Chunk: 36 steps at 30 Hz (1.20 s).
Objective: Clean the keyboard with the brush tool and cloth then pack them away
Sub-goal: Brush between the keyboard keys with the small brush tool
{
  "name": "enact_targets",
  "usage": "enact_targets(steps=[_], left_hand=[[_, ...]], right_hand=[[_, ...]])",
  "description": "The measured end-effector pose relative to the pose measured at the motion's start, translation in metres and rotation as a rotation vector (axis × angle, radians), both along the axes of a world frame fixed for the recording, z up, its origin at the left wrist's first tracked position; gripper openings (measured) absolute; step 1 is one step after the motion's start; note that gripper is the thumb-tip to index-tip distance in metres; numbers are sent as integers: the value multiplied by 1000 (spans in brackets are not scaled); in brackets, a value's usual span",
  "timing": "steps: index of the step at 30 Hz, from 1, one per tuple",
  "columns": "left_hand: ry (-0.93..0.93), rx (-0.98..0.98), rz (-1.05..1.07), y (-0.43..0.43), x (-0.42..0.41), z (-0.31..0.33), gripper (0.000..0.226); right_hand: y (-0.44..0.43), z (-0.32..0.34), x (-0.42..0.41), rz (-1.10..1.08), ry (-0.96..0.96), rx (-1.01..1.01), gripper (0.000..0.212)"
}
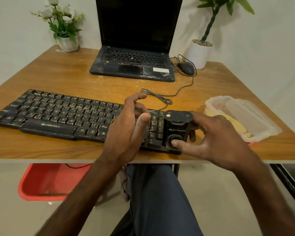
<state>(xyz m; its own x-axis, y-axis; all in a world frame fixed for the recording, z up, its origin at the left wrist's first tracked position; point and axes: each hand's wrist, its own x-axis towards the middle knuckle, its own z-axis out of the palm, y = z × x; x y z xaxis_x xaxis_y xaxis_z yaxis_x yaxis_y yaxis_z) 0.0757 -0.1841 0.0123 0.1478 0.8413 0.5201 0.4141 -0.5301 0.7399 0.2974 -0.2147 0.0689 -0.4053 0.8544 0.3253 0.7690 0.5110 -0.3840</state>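
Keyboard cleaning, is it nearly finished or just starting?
Just starting, it seems. Done: nothing yet; the keyboard looks dusty. In hand: the right hand grips the black brush tool over the keyboard's right end, the left hand open beside it. Left: brushing, wiping with the yellow cloth lying in the clear container, then packing both away.
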Motion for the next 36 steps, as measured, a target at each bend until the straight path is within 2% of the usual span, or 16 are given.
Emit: enact_targets(steps=[2,5,8,11,15,19,21,24,26,31,34,36], left_hand=[[261,14,-1,1,-15,2,75],[685,112,-4,9,-50,2,85],[886,89,16,14,-65,0,100],[897,72,32,13,-62,-1,104],[848,66,30,12,-65,-4,108],[837,85,21,10,-62,-4,105],[836,71,19,10,-62,-4,103],[837,56,17,10,-62,-3,103],[846,52,11,10,-62,-2,102],[842,47,9,10,-62,-1,101],[840,57,15,10,-62,-1,101],[845,57,16,11,-62,-1,101]], right_hand=[[6,-4,-11,17,48,-6,60],[22,-7,-23,16,79,-33,63],[44,-4,-30,-27,-30,56,60],[52,0,-30,-43,-42,57,65],[33,-2,-23,116,51,-87,64],[43,-5,-30,9,-76,82,67],[51,-5,-31,-68,-63,122,67],[47,-6,-29,31,38,-26,67],[42,-6,-30,107,42,-102,65],[52,-1,-30,-44,-56,78,72],[47,0,-30,104,22,-98,66],[45,-1,-31,119,5,-114,65]])
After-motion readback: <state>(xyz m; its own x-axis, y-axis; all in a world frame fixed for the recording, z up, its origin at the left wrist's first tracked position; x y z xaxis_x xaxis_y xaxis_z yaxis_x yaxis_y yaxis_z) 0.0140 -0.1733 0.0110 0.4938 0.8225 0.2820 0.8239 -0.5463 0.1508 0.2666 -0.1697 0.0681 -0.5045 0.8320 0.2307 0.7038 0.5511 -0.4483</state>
